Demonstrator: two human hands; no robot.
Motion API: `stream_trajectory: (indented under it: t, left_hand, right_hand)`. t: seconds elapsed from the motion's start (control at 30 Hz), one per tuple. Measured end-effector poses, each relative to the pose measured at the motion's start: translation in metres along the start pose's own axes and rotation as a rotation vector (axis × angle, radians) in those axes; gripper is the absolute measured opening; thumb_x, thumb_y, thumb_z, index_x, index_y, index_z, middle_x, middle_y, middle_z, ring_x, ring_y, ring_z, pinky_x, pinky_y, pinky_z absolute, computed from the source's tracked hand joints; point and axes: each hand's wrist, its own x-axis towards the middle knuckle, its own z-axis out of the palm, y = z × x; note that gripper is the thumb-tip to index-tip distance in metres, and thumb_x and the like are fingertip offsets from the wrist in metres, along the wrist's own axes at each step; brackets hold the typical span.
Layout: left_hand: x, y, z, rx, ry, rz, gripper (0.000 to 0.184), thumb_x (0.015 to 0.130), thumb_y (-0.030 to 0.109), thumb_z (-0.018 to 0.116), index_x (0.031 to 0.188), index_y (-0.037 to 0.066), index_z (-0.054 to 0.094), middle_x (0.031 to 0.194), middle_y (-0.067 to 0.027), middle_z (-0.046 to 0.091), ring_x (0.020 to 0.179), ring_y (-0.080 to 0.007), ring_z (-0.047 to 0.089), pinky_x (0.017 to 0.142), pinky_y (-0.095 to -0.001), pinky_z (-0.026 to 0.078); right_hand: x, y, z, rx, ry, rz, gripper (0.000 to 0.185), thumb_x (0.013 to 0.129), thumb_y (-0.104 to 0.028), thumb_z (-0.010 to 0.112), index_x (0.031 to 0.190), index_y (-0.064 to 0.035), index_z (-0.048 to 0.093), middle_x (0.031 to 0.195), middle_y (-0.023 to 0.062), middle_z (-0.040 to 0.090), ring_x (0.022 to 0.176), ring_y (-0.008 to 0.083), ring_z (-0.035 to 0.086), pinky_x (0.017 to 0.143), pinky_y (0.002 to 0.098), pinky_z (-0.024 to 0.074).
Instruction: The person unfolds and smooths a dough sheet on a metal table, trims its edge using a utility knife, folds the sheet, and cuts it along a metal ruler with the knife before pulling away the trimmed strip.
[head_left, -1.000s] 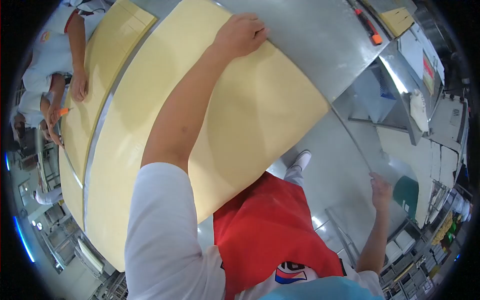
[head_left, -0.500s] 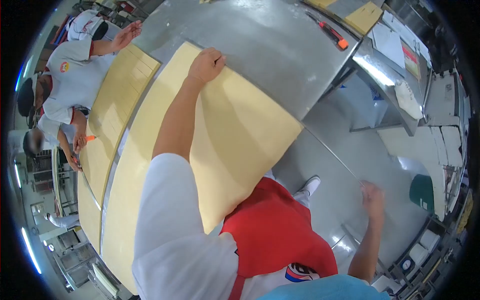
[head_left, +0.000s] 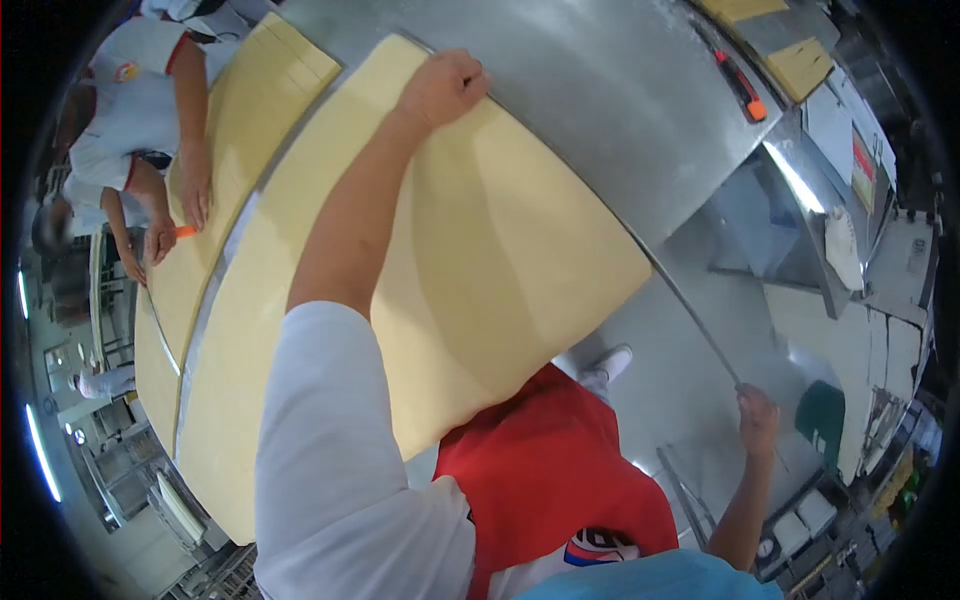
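A broad, pale yellow sheet that looks like dough lies over the metal table, its near end hanging against my red apron. My left hand is closed at the sheet's far edge; its fingertips are hidden, so whether it grips the sheet or the strip there is unclear. Along that edge runs a long thin metal rod or strip, jutting past the sheet's corner over the floor. The strip's outer end is in my right hand, closed around it at the right.
A co-worker's hand holds an orange-handled tool over another yellow sheet at left, where a second co-worker also stands. A red-and-black cutter lies on the metal table. A side table with papers stands at right.
My view has shifted, so the sheet's near corner and the cutter sit farther right. Both hands keep their places on the sheet's edge and the strip. A co-worker's raised hand has come down onto the other sheet.
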Motion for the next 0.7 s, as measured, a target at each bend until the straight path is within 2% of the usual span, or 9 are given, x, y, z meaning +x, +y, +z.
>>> stream_trajectory:
  t: [0.1,0.17,0.23,0.3,0.37,0.43,0.5,0.57,0.7]
  left_hand:
    - [-0.007,0.006,0.005,-0.015,-0.058,-0.026,0.027,0.092,0.026,0.061,0.078,0.002,0.063,0.083,-0.0153,0.061,0.087,-0.0369,0.060,0.079,-0.0472,0.049]
    - [-0.014,0.005,0.002,0.018,-0.086,-0.081,0.030,0.093,0.027,0.059,0.077,0.003,0.064,0.084,-0.0154,0.062,0.091,-0.0369,0.060,0.082,-0.0485,0.049]
    - [-0.019,0.004,-0.008,0.155,-0.178,-0.276,0.038,0.082,0.045,0.074,0.085,0.007,0.079,0.087,-0.0148,0.071,0.097,-0.0304,0.069,0.087,-0.0398,0.054]
    - [-0.020,0.010,-0.013,0.201,-0.216,-0.207,0.033,0.082,0.040,0.071,0.085,0.008,0.080,0.092,-0.0174,0.074,0.095,-0.0299,0.071,0.082,-0.0401,0.056]
    - [-0.020,0.007,-0.008,0.041,-0.045,-0.057,0.029,0.092,0.025,0.060,0.073,0.002,0.061,0.078,-0.0159,0.058,0.085,-0.0371,0.059,0.077,-0.0484,0.048]
    - [-0.026,0.009,-0.012,0.028,-0.060,-0.059,0.028,0.091,0.023,0.061,0.072,0.002,0.059,0.077,-0.0157,0.057,0.084,-0.0369,0.058,0.076,-0.0481,0.048]
    - [-0.016,0.012,-0.012,0.045,-0.015,-0.065,0.027,0.090,0.021,0.062,0.071,0.002,0.058,0.076,-0.0155,0.056,0.083,-0.0367,0.058,0.075,-0.0477,0.048]
    - [-0.016,0.014,-0.008,-0.021,0.005,-0.086,0.027,0.088,0.018,0.065,0.069,0.001,0.056,0.076,-0.0152,0.055,0.084,-0.0357,0.058,0.075,-0.0474,0.047]
    - [-0.010,0.012,-0.014,0.014,-0.072,-0.110,0.022,0.089,0.019,0.066,0.074,0.003,0.061,0.081,-0.0138,0.059,0.089,-0.0344,0.059,0.079,-0.0464,0.048]
  right_hand:
    - [-0.008,-0.015,0.000,0.017,-0.099,0.189,0.028,0.100,-0.026,0.055,0.110,-0.0046,0.069,0.095,0.0160,0.071,0.084,0.0364,0.068,0.075,0.0402,0.0520]
    - [-0.016,-0.027,0.007,0.005,-0.119,0.226,0.028,0.100,-0.026,0.055,0.111,-0.0047,0.069,0.096,0.0162,0.070,0.084,0.0368,0.068,0.075,0.0404,0.0521]
    - [-0.022,-0.024,0.014,0.009,-0.124,0.229,0.028,0.100,-0.027,0.055,0.113,-0.0048,0.068,0.096,0.0163,0.070,0.084,0.0371,0.068,0.076,0.0406,0.0522]
    - [-0.047,-0.014,0.025,-0.045,-0.117,0.216,0.028,0.100,-0.027,0.055,0.116,-0.0071,0.066,0.100,0.0172,0.069,0.085,0.0374,0.067,0.076,0.0415,0.0524]
    - [-0.032,-0.015,0.010,-0.118,-0.188,0.260,0.026,0.100,-0.025,0.055,0.117,-0.0087,0.066,0.101,0.0172,0.069,0.087,0.0374,0.067,0.076,0.0434,0.0519]
    - [-0.037,-0.010,0.021,-0.173,-0.254,0.298,0.025,0.099,-0.024,0.055,0.117,-0.0104,0.065,0.102,0.0172,0.068,0.088,0.0374,0.067,0.076,0.0453,0.0514]
    - [-0.048,0.012,0.038,-0.441,-0.156,0.074,0.017,0.093,-0.014,0.065,0.109,-0.0078,0.068,0.090,0.0146,0.068,0.082,0.0365,0.067,0.070,0.0447,0.0517]
    - [-0.036,-0.029,0.029,-0.255,-0.143,0.227,0.017,0.094,-0.016,0.063,0.109,-0.0090,0.068,0.093,0.0144,0.069,0.086,0.0372,0.066,0.073,0.0464,0.0518]
    - [-0.008,-0.032,0.002,-0.158,-0.021,0.226,0.017,0.095,-0.016,0.063,0.110,-0.0100,0.068,0.095,0.0144,0.069,0.087,0.0379,0.066,0.074,0.0472,0.0523]
